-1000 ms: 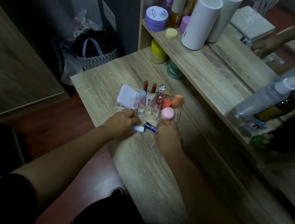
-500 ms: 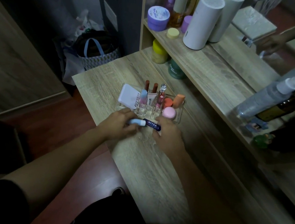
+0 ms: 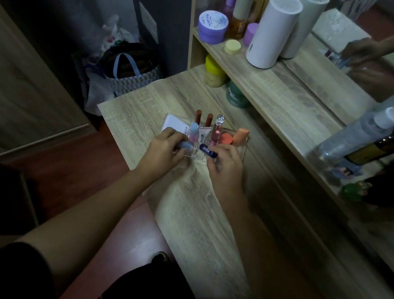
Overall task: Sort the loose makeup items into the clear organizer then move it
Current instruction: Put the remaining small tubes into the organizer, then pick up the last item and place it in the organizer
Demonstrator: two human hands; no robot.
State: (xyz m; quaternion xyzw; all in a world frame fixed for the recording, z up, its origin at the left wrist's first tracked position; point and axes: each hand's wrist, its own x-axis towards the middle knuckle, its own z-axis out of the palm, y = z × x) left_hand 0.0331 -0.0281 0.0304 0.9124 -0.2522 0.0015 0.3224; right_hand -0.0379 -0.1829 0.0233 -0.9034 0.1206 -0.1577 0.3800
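Clear organizer (image 3: 242,143) sits on the desk (image 3: 201,216); my left grip (image 3: 165,148) pinches a pale-blue stick (image 3: 186,145), my right grip (image 3: 226,165) a navy balm (image 3: 208,150), both poised over front slots for insertion.

Both bare forearms reach forward and converge at the near edge of the clear organizer (image 3: 241,153). The left hand (image 3: 164,151) lies palm down at its near left corner, fingers curled, pinching a pale blue cap (image 3: 186,145) between thumb and fingertips. The right hand (image 3: 226,166) sits just beside it at the organizer's near right side, fingers bent, gripping a dark blue lip balm stick (image 3: 208,151) that points toward the left hand.
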